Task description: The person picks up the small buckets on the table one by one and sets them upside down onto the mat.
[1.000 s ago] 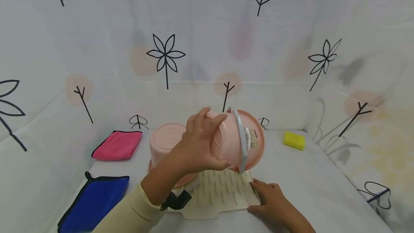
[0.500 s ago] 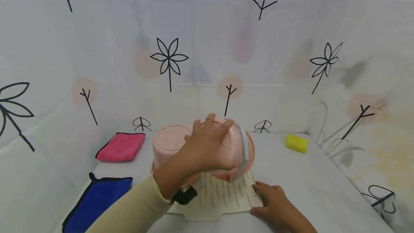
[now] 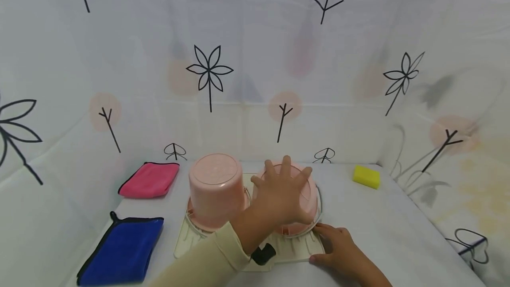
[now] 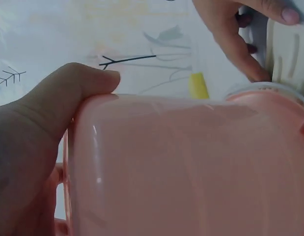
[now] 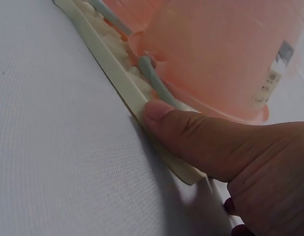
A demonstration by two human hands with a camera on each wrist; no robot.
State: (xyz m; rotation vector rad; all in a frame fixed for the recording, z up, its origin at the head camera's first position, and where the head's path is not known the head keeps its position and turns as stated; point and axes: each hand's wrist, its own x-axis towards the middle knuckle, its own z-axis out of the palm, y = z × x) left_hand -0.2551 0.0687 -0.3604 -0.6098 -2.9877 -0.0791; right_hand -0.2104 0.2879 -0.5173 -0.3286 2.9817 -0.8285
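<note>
Two pink buckets stand upside down, side by side, on a cream ribbed draining tray (image 3: 292,250). On the right-hand bucket (image 3: 311,191), my left hand (image 3: 280,196) spreads its fingers over the upturned base. The left wrist view shows its thumb (image 4: 90,81) hooked over the base's edge. Grey handles lie low around both rims. The left-hand bucket (image 3: 216,189) stands untouched, just left of that hand. My right hand (image 3: 338,249) holds the tray's front right corner, its thumb (image 5: 183,128) on the rim. Part of the tray is hidden under the buckets and left forearm.
A folded pink cloth (image 3: 149,180) and a folded blue cloth (image 3: 123,249), both with black edging, lie at the left. At the back right sits a yellow sponge (image 3: 366,177). A printed white curtain (image 3: 255,56) hangs behind the white-covered table.
The right-hand bucket, held tilted in the air by my left hand, has come down and turned mouth-down onto the tray. My right hand has stayed at the tray's corner.
</note>
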